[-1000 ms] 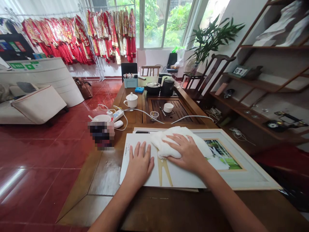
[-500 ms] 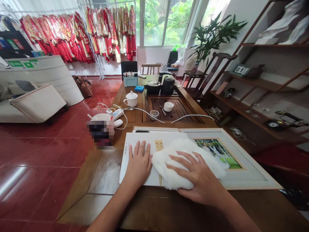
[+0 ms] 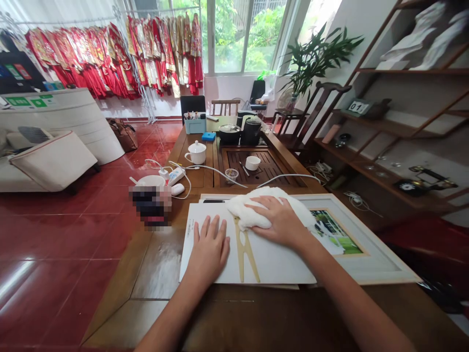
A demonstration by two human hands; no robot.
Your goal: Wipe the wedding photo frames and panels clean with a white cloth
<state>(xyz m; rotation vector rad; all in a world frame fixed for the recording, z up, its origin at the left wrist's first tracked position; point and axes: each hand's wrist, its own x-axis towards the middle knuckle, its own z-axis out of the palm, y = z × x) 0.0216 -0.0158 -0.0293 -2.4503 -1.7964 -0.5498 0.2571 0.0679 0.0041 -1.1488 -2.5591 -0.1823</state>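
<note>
My left hand (image 3: pixel 208 249) lies flat, fingers spread, on a white board (image 3: pixel 274 261) at the near end of a long wooden table (image 3: pixel 256 318). A thin gold easel-shaped mark (image 3: pixel 245 252) shows on the board between my hands. My right hand (image 3: pixel 280 220) presses down on a fluffy white cloth (image 3: pixel 245 212) at the board's far edge, fingers curled over it. The cloth partly covers a framed photo (image 3: pixel 370 242) with a white mat that lies to the right.
Farther along the table stand a white teapot (image 3: pixel 196 152), a small bowl (image 3: pixel 252 162) on a slatted tea tray, black kettles (image 3: pixel 251 131), a power strip (image 3: pixel 176 175) with white cables and a blue pen box (image 3: pixel 195 124). Wooden shelves (image 3: pixel 395 127) rise at right; red floor lies at left.
My right hand slid the cloth toward me across the board, then pushed it away again to the far edge. My left hand stayed flat in place.
</note>
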